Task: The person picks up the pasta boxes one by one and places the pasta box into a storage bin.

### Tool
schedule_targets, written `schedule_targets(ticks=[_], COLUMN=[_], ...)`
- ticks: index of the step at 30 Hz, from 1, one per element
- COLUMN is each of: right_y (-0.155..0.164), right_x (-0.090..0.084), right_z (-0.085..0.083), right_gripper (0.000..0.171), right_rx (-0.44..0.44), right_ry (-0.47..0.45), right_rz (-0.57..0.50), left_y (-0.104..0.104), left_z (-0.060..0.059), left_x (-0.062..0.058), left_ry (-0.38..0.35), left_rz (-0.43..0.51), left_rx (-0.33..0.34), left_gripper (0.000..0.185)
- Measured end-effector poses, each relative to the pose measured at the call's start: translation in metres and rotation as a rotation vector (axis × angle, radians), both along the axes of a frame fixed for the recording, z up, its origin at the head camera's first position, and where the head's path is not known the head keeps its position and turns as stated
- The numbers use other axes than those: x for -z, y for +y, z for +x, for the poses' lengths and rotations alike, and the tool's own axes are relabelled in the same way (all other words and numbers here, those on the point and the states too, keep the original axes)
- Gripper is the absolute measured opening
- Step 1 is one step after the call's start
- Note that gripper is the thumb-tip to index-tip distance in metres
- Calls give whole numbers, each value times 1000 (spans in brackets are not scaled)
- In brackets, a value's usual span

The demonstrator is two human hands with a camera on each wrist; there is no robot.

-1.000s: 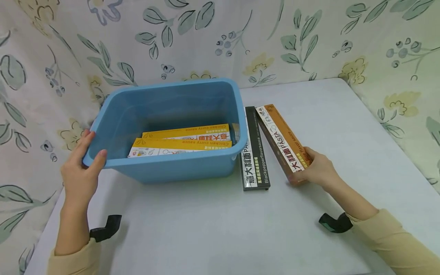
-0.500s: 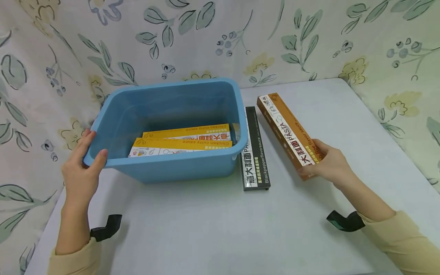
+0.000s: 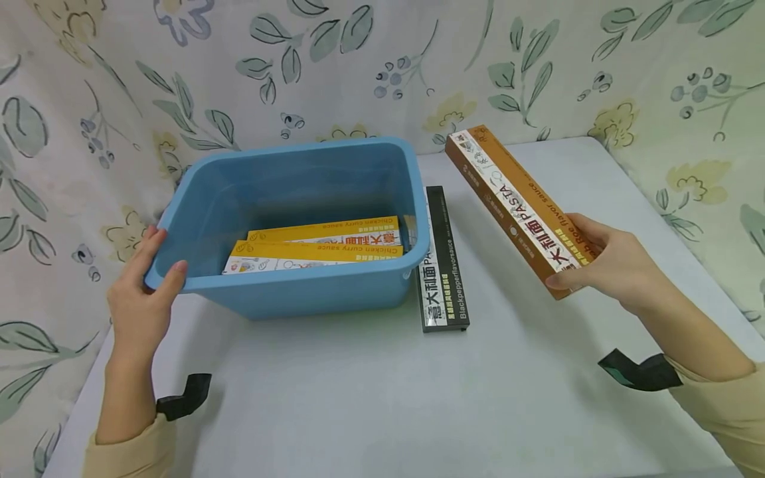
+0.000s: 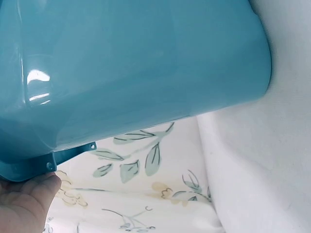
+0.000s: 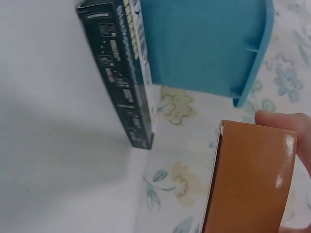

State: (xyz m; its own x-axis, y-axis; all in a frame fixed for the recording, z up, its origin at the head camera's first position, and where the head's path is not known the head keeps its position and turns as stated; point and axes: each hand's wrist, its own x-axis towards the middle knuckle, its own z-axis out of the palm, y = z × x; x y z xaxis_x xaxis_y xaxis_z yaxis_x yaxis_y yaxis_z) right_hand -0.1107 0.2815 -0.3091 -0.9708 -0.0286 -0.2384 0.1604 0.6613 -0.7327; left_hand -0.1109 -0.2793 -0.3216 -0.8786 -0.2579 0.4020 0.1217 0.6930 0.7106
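Observation:
My right hand [image 3: 615,262] grips the near end of an orange-brown pasta box [image 3: 516,206], its far end tilted up above the table. In the right wrist view the box's brown end [image 5: 255,174] fills the lower right, thumb and fingers at its sides. On the left, my left hand [image 3: 140,292] holds the rim corner of a blue plastic bin [image 3: 311,292], thumb over the near edge. Two yellow pasta boxes [image 3: 317,252] lie inside the bin. A black pasta box [image 3: 445,265] lies flat just right of the bin.
A white cloth-covered table [image 3: 358,392] carries everything. Behind it and along the sides hangs a floral curtain [image 3: 454,73]. Black straps or mounts [image 3: 185,397] sit at both wrists. The bin stands close to the back curtain.
The orange-brown box, resting against the black box one second ago, has been lifted off the table, moving right and up in my right hand. My left hand stays on the bin rim.

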Motion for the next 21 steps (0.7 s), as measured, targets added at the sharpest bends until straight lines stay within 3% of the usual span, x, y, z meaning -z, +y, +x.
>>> schedule_targets(ticks=[11, 21], right_y=[0, -3], right_x=[-17, -33], right_z=[2, 6], right_gripper=[104, 106], right_rx=[-44, -73], right_ry=[34, 35], right_rz=[-23, 19], left_y=[0, 1], left_z=[1, 0], left_x=[-1, 0], left_ry=[3, -2], left_rz=[-4, -4], left_rx=[3, -1], left_gripper=[54, 54])
